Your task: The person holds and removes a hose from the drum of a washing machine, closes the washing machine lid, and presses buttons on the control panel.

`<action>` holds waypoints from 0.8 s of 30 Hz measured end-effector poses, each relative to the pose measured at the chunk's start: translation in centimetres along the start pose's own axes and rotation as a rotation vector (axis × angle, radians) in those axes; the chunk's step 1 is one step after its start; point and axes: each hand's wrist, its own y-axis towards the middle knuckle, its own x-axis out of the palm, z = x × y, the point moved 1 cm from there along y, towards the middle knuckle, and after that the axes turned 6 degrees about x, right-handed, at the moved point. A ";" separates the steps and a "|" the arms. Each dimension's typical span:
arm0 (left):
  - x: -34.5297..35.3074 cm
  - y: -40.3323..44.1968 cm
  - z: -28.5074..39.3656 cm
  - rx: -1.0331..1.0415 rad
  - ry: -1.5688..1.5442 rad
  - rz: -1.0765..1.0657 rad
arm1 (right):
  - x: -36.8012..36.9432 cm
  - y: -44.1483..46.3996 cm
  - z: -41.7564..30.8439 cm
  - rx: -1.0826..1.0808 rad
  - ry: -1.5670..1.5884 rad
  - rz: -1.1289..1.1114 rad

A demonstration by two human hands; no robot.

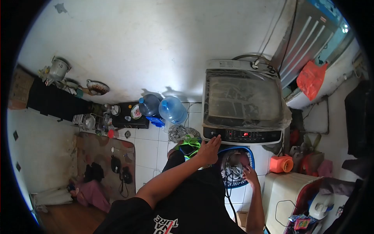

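My left hand point(209, 151) rests at the left end of the washing machine's control panel point(253, 135), fingers stretched out and a fingertip touching the panel. A red lit number shows on the panel. The washing machine point(243, 95) has its lid down, under a clear plastic cover. Below the panel, a blue laundry basket point(250, 152) holds crumpled grey and dark clothes point(233, 171). My right hand point(251, 176) is closed over the basket's right rim, with its fingers inside beside the clothes. Part of the basket is hidden by my body.
Two blue water jugs point(171, 109) stand left of the machine, near a grey cloth heap point(183, 133) and a green bag point(190, 145). An orange container point(281, 163) and a cream-coloured appliance point(286, 195) are on the right. A red plastic bag point(312, 80) hangs at upper right.
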 end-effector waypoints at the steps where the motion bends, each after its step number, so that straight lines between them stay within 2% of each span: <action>1: 0.1 -0.1 -0.1 0.004 0.015 -0.016 | 0.1 0.0 -0.6 -0.049 0.040 0.010; 5: -1.1 0.4 -0.3 0.042 0.063 -0.095 | 1.5 -2.5 -5.7 -0.096 0.113 0.081; 9: -0.9 0.3 -1.0 0.038 0.118 -0.185 | 2.0 -2.9 -5.5 -0.196 0.254 0.070; 10: -0.6 0.2 -1.3 0.041 0.118 -0.173 | 1.4 -3.2 -5.5 -0.117 0.161 0.047; 18: -2.0 0.7 -1.7 0.094 0.111 -0.234 | -3.9 -4.2 -8.9 -0.106 0.164 0.064; 21: -3.5 1.2 -2.2 0.141 0.121 -0.314 | -3.5 -1.7 -10.9 -0.160 0.039 0.111; 24: -4.6 2.2 -2.7 0.189 0.117 -0.408 | -0.5 -4.6 -16.2 -0.167 0.024 0.233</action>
